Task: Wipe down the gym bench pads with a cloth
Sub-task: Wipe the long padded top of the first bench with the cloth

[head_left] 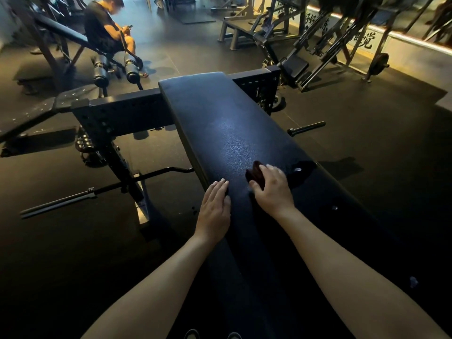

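A long black bench pad runs away from me down the middle of the view. My right hand grips a dark reddish cloth and presses it onto the pad near its right side. Flat on the pad's left edge lies my left hand, fingers straight and holding nothing. Most of the cloth is hidden under my right hand.
A black steel rack frame crosses behind the pad. A barbell lies low on the left, another bar end sticks out on the right. A person sits on a bench far left. Machines stand at the back right.
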